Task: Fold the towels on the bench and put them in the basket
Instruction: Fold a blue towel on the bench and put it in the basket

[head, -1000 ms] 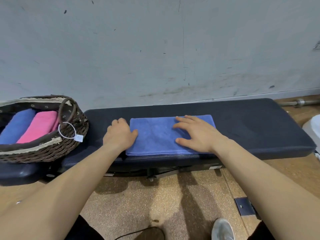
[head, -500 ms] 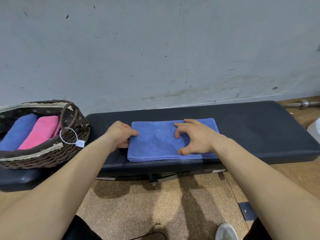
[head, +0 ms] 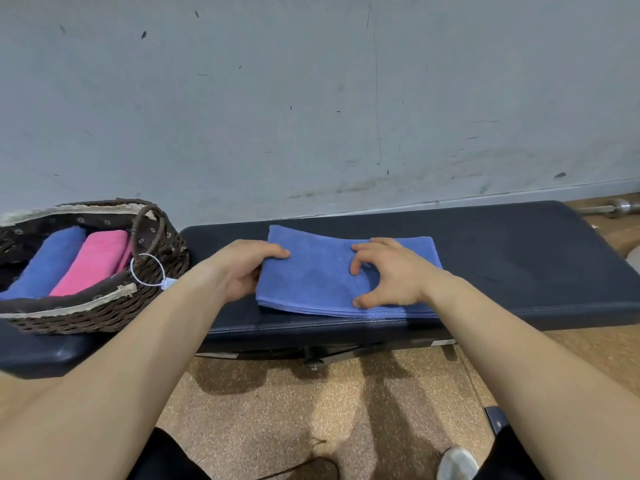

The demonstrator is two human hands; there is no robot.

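Basket (head: 104, 313), brown wicker, holds rolled blue towel (head: 48, 261), rolled pink towel (head: 93, 261); my left hand (head: 242, 268), right hand (head: 394, 275) grip folded blue towel (head: 311, 278) at black bench (head: 519, 258) front edge, unstowed.

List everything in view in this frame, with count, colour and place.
folded towel: 1, blue, middle of the bench
rolled towel: 1, blue, in the basket
pink towel: 1, pink, beside it in the basket
basket: 1, brown wicker, dark pad at far left
tag: 1, white, on the basket handle
bench: 1, dark, along the wall
metal bar: 1, silver, far right
shoe: 1, white, bottom right
left hand: grips folded towel's left edge
right hand: curled fingertips on its top
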